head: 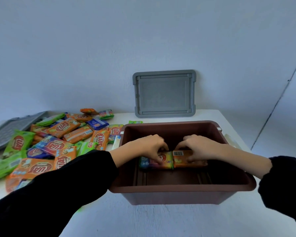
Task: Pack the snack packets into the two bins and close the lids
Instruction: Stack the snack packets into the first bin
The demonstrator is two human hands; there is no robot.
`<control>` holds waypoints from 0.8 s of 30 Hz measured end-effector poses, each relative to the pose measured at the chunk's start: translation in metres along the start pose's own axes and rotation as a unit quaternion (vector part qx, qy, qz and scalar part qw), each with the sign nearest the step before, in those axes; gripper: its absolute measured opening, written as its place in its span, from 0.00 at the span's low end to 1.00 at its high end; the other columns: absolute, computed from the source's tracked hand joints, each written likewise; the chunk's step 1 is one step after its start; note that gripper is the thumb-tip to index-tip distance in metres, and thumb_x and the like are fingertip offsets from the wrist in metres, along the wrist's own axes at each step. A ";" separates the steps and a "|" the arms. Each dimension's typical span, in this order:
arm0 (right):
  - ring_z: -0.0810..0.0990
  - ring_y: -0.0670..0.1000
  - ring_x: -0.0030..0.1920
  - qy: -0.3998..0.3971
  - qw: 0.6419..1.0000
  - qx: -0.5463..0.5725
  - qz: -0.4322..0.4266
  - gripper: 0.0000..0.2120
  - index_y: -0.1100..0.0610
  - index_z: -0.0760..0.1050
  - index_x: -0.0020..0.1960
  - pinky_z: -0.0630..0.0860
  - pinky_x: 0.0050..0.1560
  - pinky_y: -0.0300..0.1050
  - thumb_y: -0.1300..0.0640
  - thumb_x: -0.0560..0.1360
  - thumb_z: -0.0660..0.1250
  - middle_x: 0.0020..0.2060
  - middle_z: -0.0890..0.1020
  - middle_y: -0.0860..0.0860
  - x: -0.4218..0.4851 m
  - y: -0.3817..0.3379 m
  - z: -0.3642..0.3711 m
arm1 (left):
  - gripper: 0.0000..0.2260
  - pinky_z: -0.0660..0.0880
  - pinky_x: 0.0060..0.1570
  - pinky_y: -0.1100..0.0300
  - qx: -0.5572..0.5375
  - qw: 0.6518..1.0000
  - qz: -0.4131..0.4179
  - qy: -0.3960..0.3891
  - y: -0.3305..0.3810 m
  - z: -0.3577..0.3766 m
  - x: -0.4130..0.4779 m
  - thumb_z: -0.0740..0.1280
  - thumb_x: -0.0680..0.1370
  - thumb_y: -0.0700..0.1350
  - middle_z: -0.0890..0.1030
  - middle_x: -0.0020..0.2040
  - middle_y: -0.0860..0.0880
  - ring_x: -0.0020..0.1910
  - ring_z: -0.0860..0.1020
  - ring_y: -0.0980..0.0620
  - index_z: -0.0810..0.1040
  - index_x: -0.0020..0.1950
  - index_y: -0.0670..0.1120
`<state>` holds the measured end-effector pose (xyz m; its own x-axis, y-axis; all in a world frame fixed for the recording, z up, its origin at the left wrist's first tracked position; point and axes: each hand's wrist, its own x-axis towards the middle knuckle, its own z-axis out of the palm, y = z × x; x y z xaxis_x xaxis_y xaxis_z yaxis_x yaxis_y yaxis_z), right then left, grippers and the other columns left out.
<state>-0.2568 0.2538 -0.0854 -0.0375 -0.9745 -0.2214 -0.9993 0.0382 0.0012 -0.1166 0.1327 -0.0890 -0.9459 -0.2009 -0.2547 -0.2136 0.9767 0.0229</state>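
Note:
A brown bin (pixel 181 187) stands open on the white table in front of me. Both my hands reach inside it. My left hand (pixel 152 147) grips a rainbow-coloured snack packet (pixel 166 162) low in the bin. My right hand (pixel 197 147) grips an orange snack packet (pixel 184 161) with a barcode showing, right beside the first one. The two packets touch end to end. A heap of orange, green and blue snack packets (pixel 58 139) lies on the table to the left of the bin.
A grey lid (pixel 164 94) leans upright against the wall behind the bin. Another grey lid (pixel 5 132) lies at the far left behind the heap. The table's right edge (pixel 236 132) runs close beside the bin.

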 end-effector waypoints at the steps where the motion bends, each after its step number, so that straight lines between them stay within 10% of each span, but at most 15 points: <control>1: 0.75 0.51 0.58 0.007 0.999 0.032 0.002 0.25 0.47 0.69 0.67 0.71 0.52 0.42 0.51 0.71 0.69 0.57 0.75 0.51 -0.002 0.000 -0.007 | 0.25 0.73 0.50 0.60 -0.056 0.998 -0.006 0.029 -0.003 -0.008 -0.005 0.71 0.72 0.52 0.78 0.58 0.45 0.54 0.77 0.50 0.73 0.66 0.45; 9: 0.73 0.47 0.62 0.169 0.959 0.228 0.005 0.26 0.43 0.67 0.68 0.67 0.59 0.40 0.51 0.72 0.70 0.62 0.75 0.47 -0.038 -0.053 -0.066 | 0.14 0.74 0.47 0.70 -0.246 0.918 -0.116 0.288 -0.042 -0.064 -0.115 0.71 0.73 0.45 0.82 0.47 0.50 0.44 0.81 0.54 0.78 0.58 0.47; 16: 0.70 0.50 0.64 0.249 0.920 0.288 -0.098 0.28 0.45 0.65 0.70 0.63 0.57 0.38 0.52 0.73 0.68 0.63 0.73 0.50 0.006 -0.165 -0.080 | 0.13 0.72 0.42 0.76 -0.251 0.851 -0.292 0.357 -0.079 -0.007 -0.230 0.69 0.74 0.47 0.79 0.48 0.54 0.46 0.77 0.61 0.78 0.58 0.49; 24: 0.65 0.50 0.68 0.186 0.921 0.299 -0.168 0.29 0.49 0.60 0.73 0.62 0.67 0.41 0.53 0.75 0.67 0.67 0.68 0.50 0.070 -0.275 -0.022 | 0.17 0.70 0.61 0.50 -0.281 0.750 -0.479 0.360 -0.122 0.104 -0.281 0.69 0.75 0.44 0.76 0.62 0.44 0.62 0.73 0.45 0.75 0.63 0.45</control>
<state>0.0148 0.1704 -0.0795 0.1619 -0.9577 0.2381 -0.7761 -0.2726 -0.5686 0.2006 0.0782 -0.1212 -0.1359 -0.9763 0.1685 -0.7569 0.2121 0.6181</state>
